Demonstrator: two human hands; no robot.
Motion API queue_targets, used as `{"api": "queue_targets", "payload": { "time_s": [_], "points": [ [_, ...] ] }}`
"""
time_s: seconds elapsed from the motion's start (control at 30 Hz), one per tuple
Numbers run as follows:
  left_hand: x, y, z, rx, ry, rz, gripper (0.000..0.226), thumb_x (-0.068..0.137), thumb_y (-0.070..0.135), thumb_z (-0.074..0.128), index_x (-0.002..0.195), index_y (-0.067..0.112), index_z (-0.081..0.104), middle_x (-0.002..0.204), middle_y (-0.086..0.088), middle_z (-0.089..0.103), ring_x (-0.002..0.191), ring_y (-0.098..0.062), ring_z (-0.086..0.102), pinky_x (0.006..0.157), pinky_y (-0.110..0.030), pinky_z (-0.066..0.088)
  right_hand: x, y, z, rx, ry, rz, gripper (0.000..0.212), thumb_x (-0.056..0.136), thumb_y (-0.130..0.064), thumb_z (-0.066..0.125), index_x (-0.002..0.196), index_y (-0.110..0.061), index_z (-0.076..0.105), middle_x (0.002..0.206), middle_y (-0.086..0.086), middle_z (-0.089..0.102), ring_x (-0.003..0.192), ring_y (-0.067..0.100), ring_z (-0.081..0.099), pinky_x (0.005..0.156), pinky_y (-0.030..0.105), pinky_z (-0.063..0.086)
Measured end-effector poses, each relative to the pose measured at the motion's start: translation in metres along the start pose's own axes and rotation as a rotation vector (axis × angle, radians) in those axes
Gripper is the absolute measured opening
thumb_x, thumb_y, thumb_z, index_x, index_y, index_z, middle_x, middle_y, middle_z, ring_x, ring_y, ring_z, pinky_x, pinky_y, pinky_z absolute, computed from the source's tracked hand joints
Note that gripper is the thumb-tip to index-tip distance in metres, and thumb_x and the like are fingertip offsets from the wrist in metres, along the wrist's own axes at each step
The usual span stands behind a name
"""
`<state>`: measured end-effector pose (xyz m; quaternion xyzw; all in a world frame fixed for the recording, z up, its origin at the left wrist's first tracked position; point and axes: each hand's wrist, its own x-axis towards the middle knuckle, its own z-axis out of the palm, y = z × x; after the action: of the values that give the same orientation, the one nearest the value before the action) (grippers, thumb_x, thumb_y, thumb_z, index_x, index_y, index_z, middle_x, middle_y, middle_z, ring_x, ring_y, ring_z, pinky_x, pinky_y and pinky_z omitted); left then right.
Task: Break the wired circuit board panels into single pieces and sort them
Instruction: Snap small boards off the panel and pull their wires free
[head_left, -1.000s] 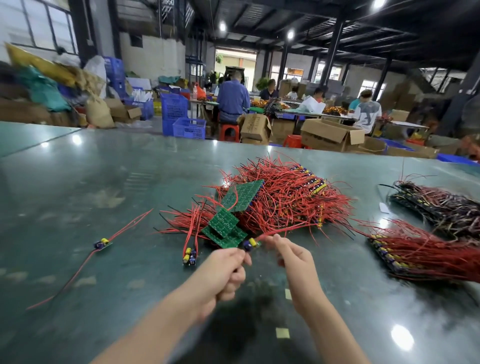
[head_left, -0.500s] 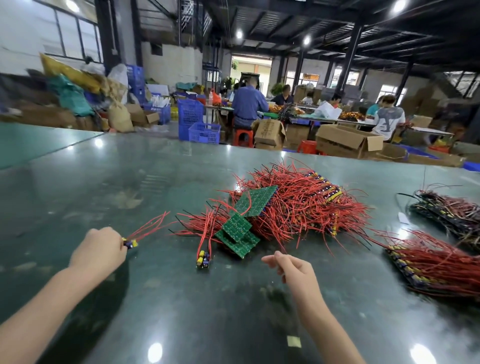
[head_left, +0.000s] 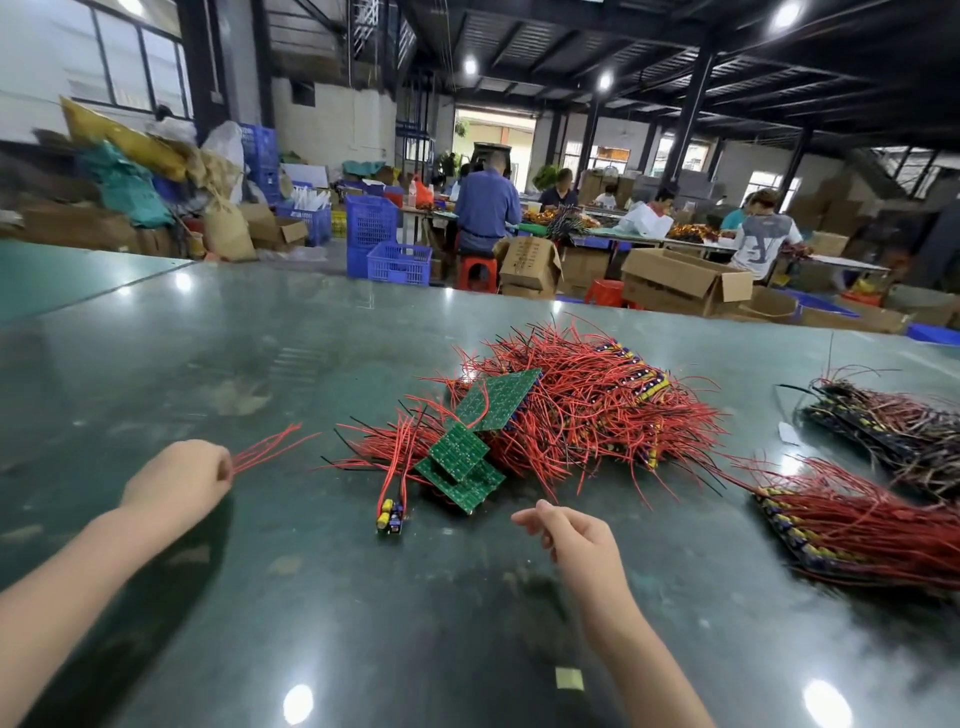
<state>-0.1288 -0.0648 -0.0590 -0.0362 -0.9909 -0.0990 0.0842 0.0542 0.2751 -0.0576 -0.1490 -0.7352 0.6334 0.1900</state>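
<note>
Circuit boards (head_left: 470, 452) are heaped mid-bench among red wires; a few wires (head_left: 265, 447) are pinched in the left hand (head_left: 179, 480), while the right hand (head_left: 569, 535) is held loosely curled, empty. Neighbouring leads could be snagged and dragged out.

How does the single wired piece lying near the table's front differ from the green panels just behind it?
The single wired piece is small and narrow, its yellow and blue parts showing; the green panels are broad squares, stacked and tilted, with their flat green faces showing. The piece lies apart on the table; the panels lean against the red wire heap. Both carry red wires.
</note>
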Motion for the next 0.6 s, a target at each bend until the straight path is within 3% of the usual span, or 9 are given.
{"api": "queue_targets", "payload": {
  "time_s": [0.13,0.2,0.3,0.37,0.43,0.5,0.6],
  "points": [
    [0.024,-0.055,0.009,0.017,-0.039,-0.123,0.031,0.071,0.005,0.07,0.052,0.024,0.055,0.067,-0.01,0.064,0.071,-0.029,0.062,0.067,-0.033,0.05,0.001,-0.002,0.001,0.017,0.004,0.022,0.04,0.096,-0.019,0.052,0.064,-0.019,0.077,0.061,-0.015,0.066,0.054,-0.009,0.052,0.056,0.013,0.04],
    [0.034,-0.073,0.015,0.037,-0.043,-0.182,0.023,0.071,0.005,0.069,0.056,0.018,0.058,0.067,-0.01,0.061,0.073,-0.03,0.06,0.072,-0.038,0.051,0.0,-0.002,0.002,0.033,-0.002,0.038,0.04,0.096,-0.019,0.052,0.064,-0.018,0.077,0.06,-0.013,0.065,0.051,-0.008,0.052,0.05,0.01,0.04],
    [0.014,-0.037,0.002,0.017,0.115,-0.126,0.011,0.075,0.014,0.07,0.066,0.016,0.064,0.076,-0.013,0.062,0.082,-0.035,0.059,0.074,-0.04,0.05,0.001,-0.001,0.003,-0.029,-0.002,0.023,0.04,0.095,-0.02,0.052,0.063,-0.021,0.076,0.059,-0.015,0.065,0.054,-0.008,0.051,0.061,0.017,0.038],
    [-0.007,0.011,-0.005,-0.196,0.171,-0.005,0.014,0.081,0.021,0.07,0.068,0.016,0.067,0.077,-0.012,0.066,0.079,-0.033,0.061,0.067,-0.035,0.046,0.001,0.0,0.004,-0.038,-0.004,0.017,0.042,0.095,-0.02,0.052,0.061,-0.024,0.075,0.059,-0.016,0.065,0.054,-0.008,0.051,0.064,0.022,0.036],
    [-0.024,0.063,-0.009,-0.381,0.008,0.056,0.027,0.088,0.036,0.064,0.069,0.017,0.067,0.074,-0.005,0.065,0.079,-0.025,0.061,0.065,-0.03,0.038,0.0,0.0,0.004,-0.042,-0.002,0.022,0.042,0.095,-0.02,0.052,0.061,-0.024,0.075,0.059,-0.015,0.065,0.054,-0.008,0.051,0.064,0.022,0.036],
    [-0.035,0.107,-0.004,-0.43,-0.209,0.075,0.041,0.089,0.052,0.055,0.078,0.014,0.069,0.079,-0.002,0.064,0.083,-0.021,0.059,0.069,-0.027,0.039,-0.001,0.0,0.003,-0.043,-0.004,0.025,0.041,0.095,-0.02,0.051,0.062,-0.023,0.076,0.059,-0.015,0.065,0.054,-0.008,0.051,0.063,0.021,0.036],
    [-0.045,0.144,0.009,-0.384,-0.264,0.098,0.046,0.086,0.055,0.057,0.067,0.012,0.057,0.075,-0.005,0.06,0.08,-0.023,0.057,0.067,-0.029,0.039,-0.001,-0.003,-0.001,-0.029,0.004,0.028,0.04,0.096,-0.021,0.051,0.065,-0.021,0.076,0.058,-0.015,0.064,0.054,-0.005,0.049,0.059,0.014,0.036]
  ]
}}
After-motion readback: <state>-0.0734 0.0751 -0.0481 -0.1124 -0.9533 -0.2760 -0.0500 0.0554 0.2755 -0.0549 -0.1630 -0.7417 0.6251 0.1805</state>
